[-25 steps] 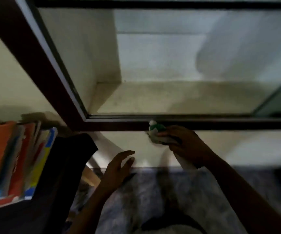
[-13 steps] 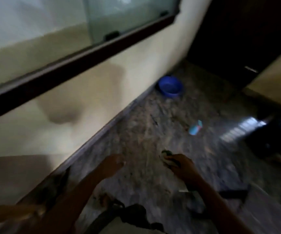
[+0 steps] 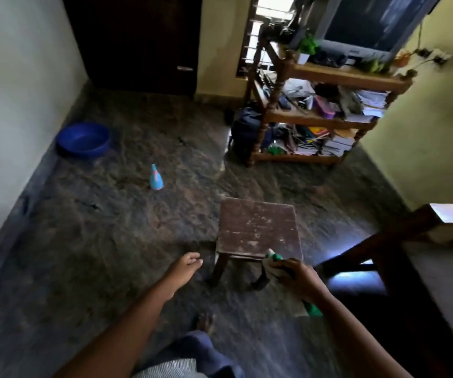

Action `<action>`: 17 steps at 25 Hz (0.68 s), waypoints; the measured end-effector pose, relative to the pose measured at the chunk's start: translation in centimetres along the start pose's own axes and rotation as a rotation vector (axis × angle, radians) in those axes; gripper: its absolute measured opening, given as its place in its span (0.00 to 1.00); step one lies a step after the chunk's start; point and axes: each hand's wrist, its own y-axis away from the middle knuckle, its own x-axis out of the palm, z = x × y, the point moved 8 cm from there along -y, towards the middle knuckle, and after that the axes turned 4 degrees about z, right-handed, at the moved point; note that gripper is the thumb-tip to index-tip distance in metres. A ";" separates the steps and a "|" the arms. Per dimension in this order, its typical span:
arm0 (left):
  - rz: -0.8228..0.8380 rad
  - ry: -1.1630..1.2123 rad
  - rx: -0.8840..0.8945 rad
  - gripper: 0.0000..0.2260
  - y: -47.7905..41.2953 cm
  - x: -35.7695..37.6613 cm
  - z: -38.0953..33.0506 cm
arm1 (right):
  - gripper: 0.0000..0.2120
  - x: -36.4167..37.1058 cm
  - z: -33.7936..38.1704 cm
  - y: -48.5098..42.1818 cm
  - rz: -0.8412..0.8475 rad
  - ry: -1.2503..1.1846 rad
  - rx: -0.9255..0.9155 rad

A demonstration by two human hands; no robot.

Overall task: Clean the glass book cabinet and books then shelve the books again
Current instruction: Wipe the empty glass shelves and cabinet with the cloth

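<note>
Now the view has swung off the glass cabinet, out of shot, into the room: right hand (image 3: 298, 278) clamped round a green-and-white cloth (image 3: 273, 266) by the stool (image 3: 258, 230), left hand (image 3: 184, 268) loose and empty. Likely fetching the spray bottle (image 3: 156, 181) on the floor (image 3: 105, 255).

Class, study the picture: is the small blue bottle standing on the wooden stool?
No, the small blue bottle stands on the floor, well apart from the wooden stool and to its left.
</note>
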 end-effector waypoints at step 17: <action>-0.366 0.245 -0.206 0.14 -9.0 7.6 -4.2 | 0.18 -3.1 -1.6 -24.6 0.338 0.031 -0.343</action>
